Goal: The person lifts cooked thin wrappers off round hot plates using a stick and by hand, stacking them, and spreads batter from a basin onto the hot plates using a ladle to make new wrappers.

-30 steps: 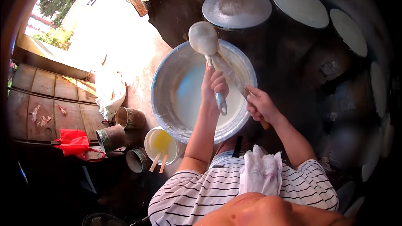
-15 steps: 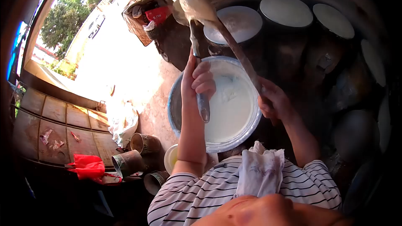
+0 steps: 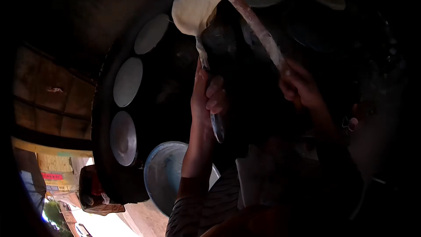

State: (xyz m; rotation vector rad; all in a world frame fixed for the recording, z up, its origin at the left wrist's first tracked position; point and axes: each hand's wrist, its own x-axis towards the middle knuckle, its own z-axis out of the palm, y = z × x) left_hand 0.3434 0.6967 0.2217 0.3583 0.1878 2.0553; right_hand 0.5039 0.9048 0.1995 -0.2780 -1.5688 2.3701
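Note:
My left hand [image 3: 208,92] is closed round the grey handle of a ladle-like tool [image 3: 216,125]. With its fingers wrapped round a long stick [image 3: 258,28], my right hand [image 3: 300,81] grips the lower end. A thick mass of pale batter [image 3: 190,8] clings to both tools where they meet, hiding the tool heads. Below my left forearm stands a wide basin [image 3: 151,173] with whitish residue on its inner wall; the forearm covers part of it.
Round pale discs line the dark curved rim ahead and to the left, including one disc [image 3: 128,82] and another [image 3: 123,138]. A dark bag-like bundle [image 3: 98,193] sits beyond the basin, near the bright opening. Deep shadow hides much of the right side.
My view has turned right and grown much darker. The basin now lies at lower left instead of under my hands. Both hands still hold their tools, with the batter lump on them.

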